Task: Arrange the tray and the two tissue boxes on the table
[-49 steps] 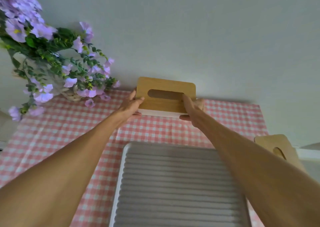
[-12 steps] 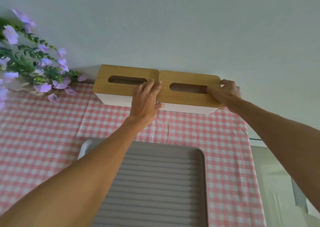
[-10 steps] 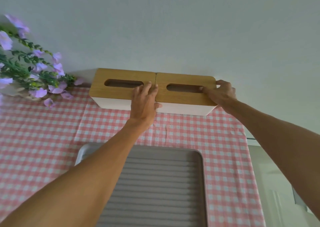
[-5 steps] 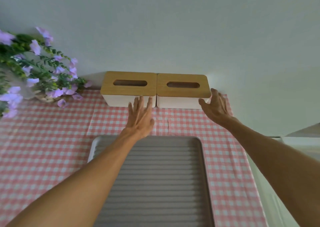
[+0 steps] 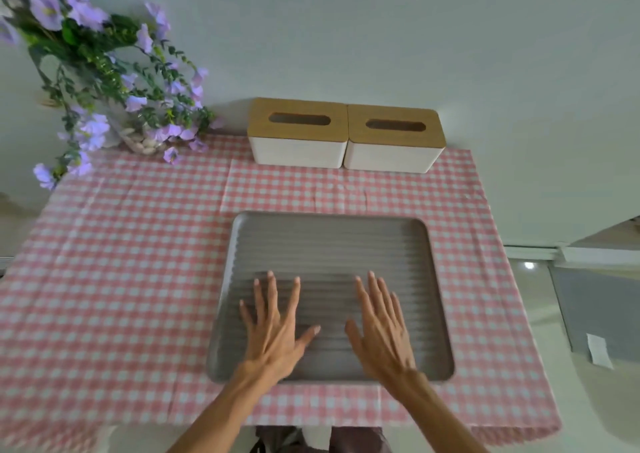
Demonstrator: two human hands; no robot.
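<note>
- Your left hand (image 5: pixel 273 328) and right hand (image 5: pixel 381 328) are spread flat and empty over the grey tray (image 5: pixel 437 279).
- The two tissue boxes (image 5: pixel 298 134) (image 5: pixel 394 141) touch, beyond the tray's far edge.
- Grip both side rims and square the tray with them.

Two tissue boxes (image 5: pixel 344 137) (touching, side by side) behind tray (image 5: pixel 329 238) on table (image 5: pixel 114 262)

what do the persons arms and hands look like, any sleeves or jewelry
Both forearms are bare, with no sleeve in view. The left hand and right hand show no gloves, rings, watch or bracelet. Nails look short and unpainted.
</note>
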